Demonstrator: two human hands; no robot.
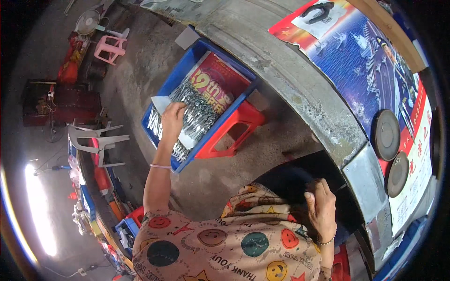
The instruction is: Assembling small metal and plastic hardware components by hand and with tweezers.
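A blue plastic bin [163, 89] holds dense rows of small, slim, shiny metal pieces [199, 112], too small to name. At the bin's far side lies a red printed sheet [224, 77]. My left hand [173, 117] reaches into the bin from the near left, fingers pinched together over a white sheet [161, 103] between the rows. Whatever the fingertips grip is hidden. To the right, my right hand [322, 208] hovers beside the bench, near my lap. Its fingers are loosely curled, the thumb stands apart, and nothing shows in it.
Under the bin stands a red plastic stool [239, 126]. A worn grey bench [286, 77] curves along the right, carrying a poster [342, 61] and two dark round discs [387, 135]. On the left are a white plastic chair [96, 140], a pink stool [110, 49] and a fan [88, 22].
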